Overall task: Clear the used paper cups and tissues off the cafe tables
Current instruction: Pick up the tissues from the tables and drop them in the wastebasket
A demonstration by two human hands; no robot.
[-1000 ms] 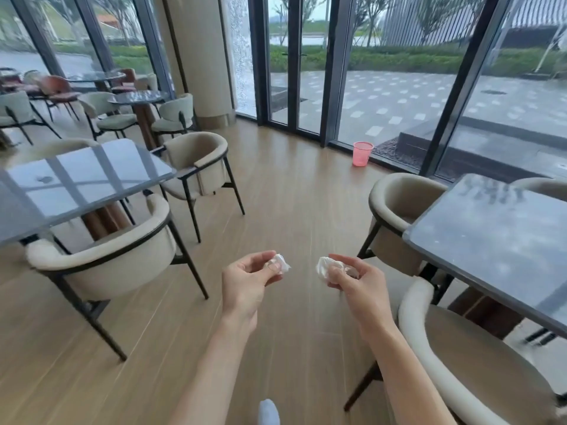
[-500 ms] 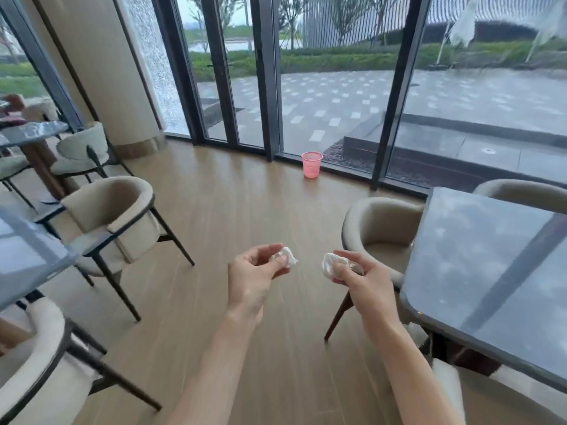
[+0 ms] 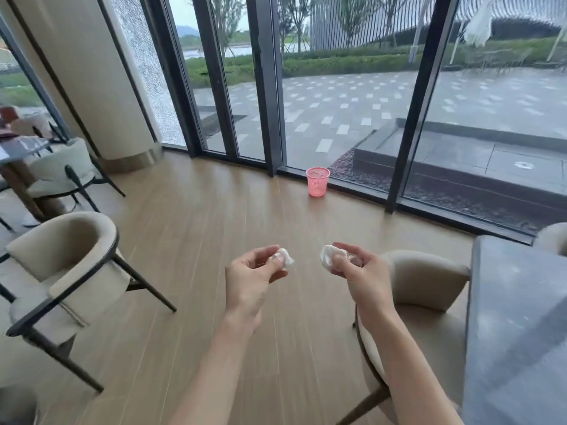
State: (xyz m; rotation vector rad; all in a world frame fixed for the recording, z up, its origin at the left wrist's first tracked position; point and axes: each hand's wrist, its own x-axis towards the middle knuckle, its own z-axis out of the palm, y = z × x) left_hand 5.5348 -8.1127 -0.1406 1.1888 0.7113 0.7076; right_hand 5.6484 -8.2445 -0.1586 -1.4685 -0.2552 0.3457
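White crumpled tissues (image 3: pixel 327 258) are pinched in the left hand (image 3: pixel 250 279) and right hand (image 3: pixel 357 273), so the carrying step is in hand, and next they need dropping in the pink bin (image 3: pixel 318 181) ahead.

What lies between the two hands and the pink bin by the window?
Only bare wooden floor separates the hands' tissues from the pink bin, per the head view.

Two crumpled white tissues: left tissue (image 3: pixel 284 257), right tissue (image 3: pixel 328 256), both pinched.

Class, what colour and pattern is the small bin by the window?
Pink, with a mesh of small holes; the bin shows in the head view.
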